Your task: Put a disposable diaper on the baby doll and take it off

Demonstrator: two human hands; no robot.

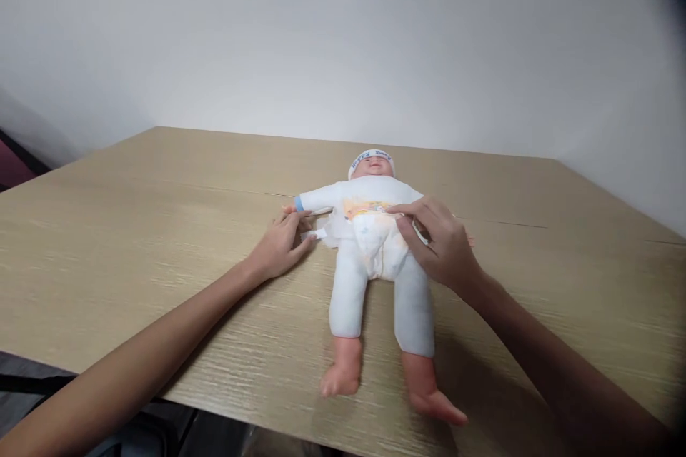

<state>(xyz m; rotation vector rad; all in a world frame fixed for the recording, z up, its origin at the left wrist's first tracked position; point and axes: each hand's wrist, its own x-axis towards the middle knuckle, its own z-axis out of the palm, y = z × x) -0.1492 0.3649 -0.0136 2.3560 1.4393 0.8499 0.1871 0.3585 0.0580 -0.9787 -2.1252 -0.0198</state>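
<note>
Two hands work at frame centre: I see my left hand [279, 246] pinching the diaper tab [320, 233], my right hand [436, 243] pressing curled fingers on the diaper [378, 246] of the supine doll [375, 257]; fastening seems underway, tab next needing drawing rightward, with table [133, 228] edges distant.

The table [161, 243] shows matt, light wood grain. The doll [375, 257] has a soft white cloth body, and its feet (also the head) look like smooth plastic. Its diaper [378, 243] seems thin, papery, slightly crinkled.
</note>
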